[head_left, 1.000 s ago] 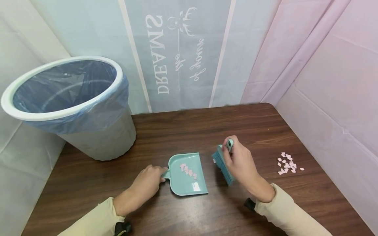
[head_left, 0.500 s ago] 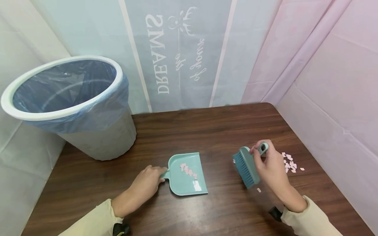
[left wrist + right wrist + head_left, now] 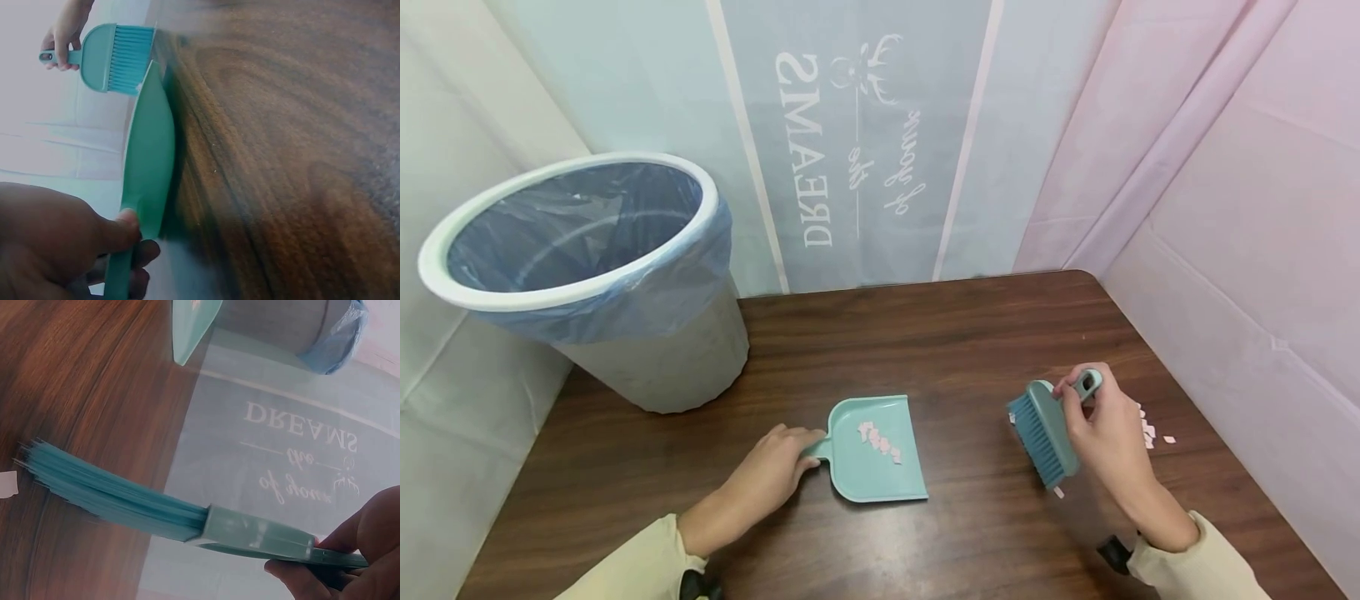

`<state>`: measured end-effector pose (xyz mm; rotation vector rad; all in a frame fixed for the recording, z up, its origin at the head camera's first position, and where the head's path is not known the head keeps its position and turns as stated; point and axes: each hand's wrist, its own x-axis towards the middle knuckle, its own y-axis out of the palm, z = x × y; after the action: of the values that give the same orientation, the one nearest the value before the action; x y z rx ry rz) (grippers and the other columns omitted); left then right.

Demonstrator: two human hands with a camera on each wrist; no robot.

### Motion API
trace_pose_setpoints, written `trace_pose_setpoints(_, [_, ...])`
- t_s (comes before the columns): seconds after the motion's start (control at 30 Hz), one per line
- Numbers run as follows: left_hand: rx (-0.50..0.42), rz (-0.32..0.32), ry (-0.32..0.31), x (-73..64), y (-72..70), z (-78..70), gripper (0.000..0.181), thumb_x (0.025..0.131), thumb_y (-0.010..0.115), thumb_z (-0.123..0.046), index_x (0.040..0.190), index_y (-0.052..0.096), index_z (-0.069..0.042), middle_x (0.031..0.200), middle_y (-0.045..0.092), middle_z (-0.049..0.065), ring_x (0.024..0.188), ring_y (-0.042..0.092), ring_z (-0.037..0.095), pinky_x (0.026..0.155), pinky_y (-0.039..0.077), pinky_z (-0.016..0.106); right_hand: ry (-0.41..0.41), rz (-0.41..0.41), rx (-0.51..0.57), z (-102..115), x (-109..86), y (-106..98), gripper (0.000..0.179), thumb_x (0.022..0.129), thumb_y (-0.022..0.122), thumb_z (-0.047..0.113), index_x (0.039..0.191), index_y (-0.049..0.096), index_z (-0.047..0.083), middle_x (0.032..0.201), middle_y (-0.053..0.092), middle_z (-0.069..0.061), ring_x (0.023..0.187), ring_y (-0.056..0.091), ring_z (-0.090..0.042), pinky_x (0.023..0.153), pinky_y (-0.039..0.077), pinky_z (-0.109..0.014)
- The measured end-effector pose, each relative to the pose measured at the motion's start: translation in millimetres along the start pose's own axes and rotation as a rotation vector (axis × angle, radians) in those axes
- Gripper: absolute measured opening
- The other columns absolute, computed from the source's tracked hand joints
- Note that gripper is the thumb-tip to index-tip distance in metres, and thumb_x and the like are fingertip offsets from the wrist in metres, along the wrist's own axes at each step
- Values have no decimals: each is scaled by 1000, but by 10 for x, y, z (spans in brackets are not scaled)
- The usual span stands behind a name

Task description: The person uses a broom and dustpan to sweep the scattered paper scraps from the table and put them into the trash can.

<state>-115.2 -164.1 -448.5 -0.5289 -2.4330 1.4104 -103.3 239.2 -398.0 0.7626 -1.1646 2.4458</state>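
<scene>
My left hand holds the short handle of a turquoise dustpan, which lies on the table with its wide lip facing right. In the left wrist view the thumb presses on top of the handle and the fingers curl below. Several pale pink paper bits lie in the pan. To its right, my right hand pinches the handle of a matching hand brush. In the right wrist view its bristles reach down to the wood and look bent. One paper scrap sits by the bristles' near end.
More paper bits lie on the table beyond my right hand, partly hidden by it. A grey bin with a white rim and blue liner stands at the back left. Pale cloth walls border the dark wooden table.
My right hand has carried the brush rightward, from near the pan's lip toward the loose paper bits, covering part of them. My left hand and the dustpan stay in place. The head view has tilted slightly.
</scene>
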Motion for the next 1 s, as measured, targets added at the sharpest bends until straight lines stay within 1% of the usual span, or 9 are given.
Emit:
trace_pose_setpoints(0.17, [-24,-9,34,-10,-5,26,34,89,76,-5,122,71,0,112,74,9,88,57,16,80,50,36,5,3,-7,-2,0,8,17,90,62,-14,101,57,-2,86,71,-11,74,55,9,54,40,-10])
trace_pose_setpoints(0.33, [-35,-33,68,-8,-65,25,33,89,76,-6,122,71,-2,107,74,5,82,50,12,77,47,33,7,-2,-8,-7,2,13,17,91,62,-14,101,56,-3,85,71,-11,74,55,9,55,40,-10])
trace_pose_setpoints(0.47, [-30,-60,86,7,-118,23,33,88,76,-5,121,71,-1,107,74,4,82,50,12,78,46,34,22,0,-14,-6,0,19,17,91,63,-14,101,57,-3,86,71,-10,74,55,8,56,40,-9])
trace_pose_setpoints(0.57, [-27,-72,76,22,-175,13,33,88,77,-4,120,71,-1,108,74,5,85,52,14,80,47,37,29,3,-17,2,-4,18,16,91,63,-13,102,57,-2,86,71,-10,74,56,7,55,40,-9])
trace_pose_setpoints(0.7, [-24,-81,59,35,-289,-3,33,89,76,-5,121,71,-1,111,74,6,88,55,16,82,48,40,33,9,-24,4,1,16,16,92,61,-13,101,56,-1,86,71,-10,75,55,9,56,41,-9])
trace_pose_setpoints(0.8, [-16,-88,64,43,-398,-11,32,90,76,-6,121,70,0,111,74,7,89,55,17,81,49,40,38,11,-29,3,4,19,16,92,61,-13,101,55,-1,86,70,-10,75,54,11,57,41,-9])
trace_pose_setpoints(1.0, [0,-99,80,68,-693,-38,32,92,74,-7,122,70,0,111,73,6,88,55,17,76,49,36,41,1,-21,21,0,29,16,92,61,-13,101,56,-1,86,71,-10,74,56,8,56,41,-10])
